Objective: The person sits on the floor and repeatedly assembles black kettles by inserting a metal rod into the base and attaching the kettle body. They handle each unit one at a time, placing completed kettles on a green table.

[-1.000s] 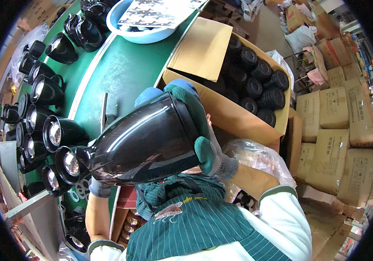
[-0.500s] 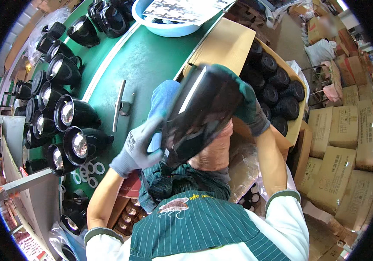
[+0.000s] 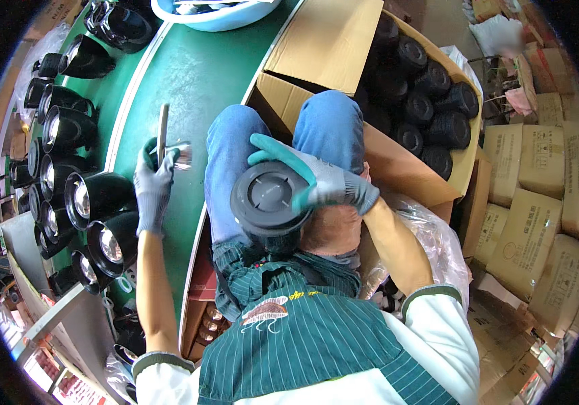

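A black jug body (image 3: 276, 237) stands between my thighs with its round dark grey base (image 3: 266, 196) facing up. Over the base's right side reaches my right hand (image 3: 333, 181), in a grey and green glove. Its fingers are stretched out and apart, with the thumb side at the rim; whether it presses there I cannot tell. On the green bench, my gloved left hand (image 3: 153, 183) is closed around a metal tool (image 3: 163, 128) that has a straight bar and a short round head. Part of the bar is hidden by the fingers.
Several black jug bodies with shiny liners (image 3: 108, 244) line the left of the green bench (image 3: 188, 74). A blue basin (image 3: 225, 19) sits at its far end. On the right, an open carton (image 3: 468, 177) holds black round parts, with stacked closed cartons (image 3: 525, 243) beyond.
The jug body has gone from tilted in both hands to base up between my thighs. My left hand has left it and taken hold of the metal tool on the bench.
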### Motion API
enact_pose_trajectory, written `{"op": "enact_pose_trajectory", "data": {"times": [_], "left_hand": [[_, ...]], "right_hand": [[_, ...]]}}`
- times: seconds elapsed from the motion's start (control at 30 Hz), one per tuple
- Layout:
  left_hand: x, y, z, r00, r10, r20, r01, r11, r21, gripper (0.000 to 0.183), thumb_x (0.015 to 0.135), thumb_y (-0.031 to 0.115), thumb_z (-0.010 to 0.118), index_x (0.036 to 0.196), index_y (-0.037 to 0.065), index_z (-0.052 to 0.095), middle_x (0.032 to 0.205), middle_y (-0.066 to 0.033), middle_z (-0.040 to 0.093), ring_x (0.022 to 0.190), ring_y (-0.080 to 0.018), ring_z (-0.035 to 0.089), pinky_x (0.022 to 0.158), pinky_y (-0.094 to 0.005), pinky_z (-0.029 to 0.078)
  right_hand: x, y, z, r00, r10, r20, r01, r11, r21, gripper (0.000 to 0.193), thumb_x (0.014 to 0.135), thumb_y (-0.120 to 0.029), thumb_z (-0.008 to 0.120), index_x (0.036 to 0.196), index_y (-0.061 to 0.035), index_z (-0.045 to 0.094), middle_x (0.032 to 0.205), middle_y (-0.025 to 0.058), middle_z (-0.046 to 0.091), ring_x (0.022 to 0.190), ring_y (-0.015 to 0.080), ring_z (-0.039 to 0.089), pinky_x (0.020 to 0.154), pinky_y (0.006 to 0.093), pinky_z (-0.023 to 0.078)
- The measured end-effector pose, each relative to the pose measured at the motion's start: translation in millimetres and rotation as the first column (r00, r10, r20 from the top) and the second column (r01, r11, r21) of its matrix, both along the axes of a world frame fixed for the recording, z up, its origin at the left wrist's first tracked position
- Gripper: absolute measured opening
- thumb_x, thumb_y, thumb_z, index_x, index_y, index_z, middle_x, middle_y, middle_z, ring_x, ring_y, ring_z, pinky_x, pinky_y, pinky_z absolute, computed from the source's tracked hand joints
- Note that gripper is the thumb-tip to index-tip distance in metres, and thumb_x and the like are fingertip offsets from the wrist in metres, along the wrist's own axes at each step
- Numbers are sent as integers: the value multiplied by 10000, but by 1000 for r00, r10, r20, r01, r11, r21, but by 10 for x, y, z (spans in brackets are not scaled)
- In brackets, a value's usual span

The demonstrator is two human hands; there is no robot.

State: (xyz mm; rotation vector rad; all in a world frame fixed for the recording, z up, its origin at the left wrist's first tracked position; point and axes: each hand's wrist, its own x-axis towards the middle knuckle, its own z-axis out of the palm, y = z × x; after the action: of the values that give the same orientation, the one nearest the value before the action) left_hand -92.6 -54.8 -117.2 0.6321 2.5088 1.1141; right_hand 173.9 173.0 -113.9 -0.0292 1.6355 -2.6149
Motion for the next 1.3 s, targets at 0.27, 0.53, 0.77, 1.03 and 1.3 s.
{"op": "enact_pose_trajectory", "data": {"times": [0.27,0.53,0.77,1.03,1.3], "left_hand": [[848,637,1442,585,-811,-33,794,580,-179,576,811,186,818,1334,58,612,1020,-186,710,932,-343,724,847,-433,577],[1518,463,1663,551,-816,-175,591,529,-609,594,925,315,676,1389,-14,506,1060,-166,636,899,-308,701,714,-393,587],[2338,805,1545,743,-596,-306,16,473,-881,666,1015,444,552,1456,-41,432,1190,-170,591,881,-196,663,530,-285,561],[1501,159,1614,828,-560,-2,553,817,-163,594,991,267,626,1439,-81,450,1295,-290,608,1175,-444,639,988,-468,520],[1822,310,1736,675,-657,-337,548,751,-368,834,975,563,527,1558,-13,375,1566,-276,390,1487,-460,339,1224,-568,246]], "right_hand": [[-114,-429,-405,933,-324,157,354,905,-235,944,1007,-741,309,1642,-55,183,1570,284,413,1430,372,457,1196,448,382],[-227,-290,-10,894,-438,-99,407,883,-233,756,1051,-582,381,1575,-37,365,1380,244,616,1184,345,667,1046,449,533],[-745,-164,-156,999,-29,-38,7,877,-480,404,1048,-341,585,1305,-35,646,944,55,678,840,173,684,756,313,584],[-701,-196,48,971,-220,-98,212,974,-82,440,1071,-309,557,1405,-29,608,899,26,706,831,103,667,755,229,557],[-1013,-277,-75,999,3,36,4,981,-193,429,1045,-271,603,1379,-2,616,1096,112,729,981,160,692,900,285,556]]}}
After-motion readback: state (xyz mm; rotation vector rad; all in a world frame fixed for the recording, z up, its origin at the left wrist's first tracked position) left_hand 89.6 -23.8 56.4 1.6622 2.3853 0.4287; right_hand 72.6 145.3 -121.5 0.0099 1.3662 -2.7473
